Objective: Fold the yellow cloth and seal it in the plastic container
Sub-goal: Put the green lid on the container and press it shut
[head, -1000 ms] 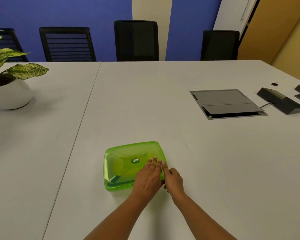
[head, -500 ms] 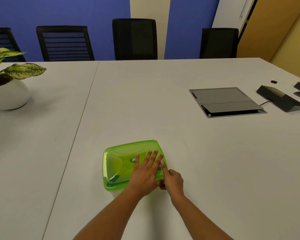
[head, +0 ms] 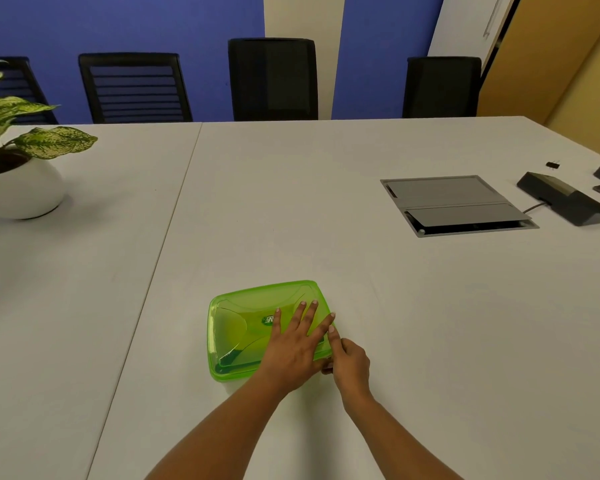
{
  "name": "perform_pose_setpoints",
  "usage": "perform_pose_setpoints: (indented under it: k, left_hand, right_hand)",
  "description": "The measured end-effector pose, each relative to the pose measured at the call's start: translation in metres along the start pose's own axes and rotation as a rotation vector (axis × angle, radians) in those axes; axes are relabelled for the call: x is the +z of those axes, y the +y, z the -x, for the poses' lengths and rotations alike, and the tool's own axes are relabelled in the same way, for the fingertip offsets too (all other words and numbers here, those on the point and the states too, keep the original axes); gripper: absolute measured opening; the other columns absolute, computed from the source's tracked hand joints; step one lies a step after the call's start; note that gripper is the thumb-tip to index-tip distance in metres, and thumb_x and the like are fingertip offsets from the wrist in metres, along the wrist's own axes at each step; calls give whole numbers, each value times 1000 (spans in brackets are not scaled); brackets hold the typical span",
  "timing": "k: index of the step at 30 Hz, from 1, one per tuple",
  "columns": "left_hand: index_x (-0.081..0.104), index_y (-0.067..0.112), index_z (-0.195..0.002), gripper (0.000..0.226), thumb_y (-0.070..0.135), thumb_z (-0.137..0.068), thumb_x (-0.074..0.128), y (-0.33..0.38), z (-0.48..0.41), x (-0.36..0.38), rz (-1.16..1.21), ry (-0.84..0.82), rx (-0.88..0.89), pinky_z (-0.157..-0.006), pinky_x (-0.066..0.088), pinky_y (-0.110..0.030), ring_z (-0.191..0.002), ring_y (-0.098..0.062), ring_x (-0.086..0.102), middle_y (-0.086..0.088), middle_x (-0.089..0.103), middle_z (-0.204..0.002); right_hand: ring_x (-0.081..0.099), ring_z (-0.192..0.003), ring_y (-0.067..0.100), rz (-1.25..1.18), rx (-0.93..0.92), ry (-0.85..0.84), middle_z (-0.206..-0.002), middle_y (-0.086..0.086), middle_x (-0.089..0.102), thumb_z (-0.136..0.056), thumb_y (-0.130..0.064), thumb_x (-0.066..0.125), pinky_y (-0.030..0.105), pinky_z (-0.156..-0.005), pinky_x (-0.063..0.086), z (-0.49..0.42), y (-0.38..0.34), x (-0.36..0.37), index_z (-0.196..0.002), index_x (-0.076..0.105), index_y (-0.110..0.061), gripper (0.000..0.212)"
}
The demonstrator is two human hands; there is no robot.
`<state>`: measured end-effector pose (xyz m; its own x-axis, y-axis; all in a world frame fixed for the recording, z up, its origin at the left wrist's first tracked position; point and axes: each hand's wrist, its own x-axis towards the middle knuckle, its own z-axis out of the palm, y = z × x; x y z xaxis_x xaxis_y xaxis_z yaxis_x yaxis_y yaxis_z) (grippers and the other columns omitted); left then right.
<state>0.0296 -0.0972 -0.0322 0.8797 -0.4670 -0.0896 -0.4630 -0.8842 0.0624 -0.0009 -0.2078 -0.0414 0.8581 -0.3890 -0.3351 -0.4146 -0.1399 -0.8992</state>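
Left hand flat on green container lid; right hand pinches its edge.

two bare forearms, no sleeves in view; left hand and right hand ungloved, short pale nails

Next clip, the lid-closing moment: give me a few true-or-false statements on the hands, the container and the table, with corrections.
1. The left hand lies flat on the green lid. True.
2. The right hand is at the container's left edge. False: it is at the right edge.
3. The lid lies beside the container. False: it is on top.
4. A potted plant stands far left on the table. True.
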Motion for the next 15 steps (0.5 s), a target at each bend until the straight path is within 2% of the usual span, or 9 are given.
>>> perform_pose_setpoints:
  k: [6,15]
  left_hand:
    - [40,34,-130,68,69,-74,25,1,1,2,-30,-28,-8,-89,47,-56,-121,-22,56,-2,59,-132]
    - [40,33,-130,67,69,-75,25,0,3,3,-35,-42,-10,-90,46,-56,-121,-22,56,-3,59,-132]
  right_hand:
    - [58,-51,23,17,-17,-18,-65,15,59,-94,-36,46,7,-37,39,-1,4,-1,-66,54,-3,44]
    - [57,-53,22,-4,-34,-41,-66,13,59,-95,-33,44,7,-36,40,1,1,-3,-66,55,-6,41]
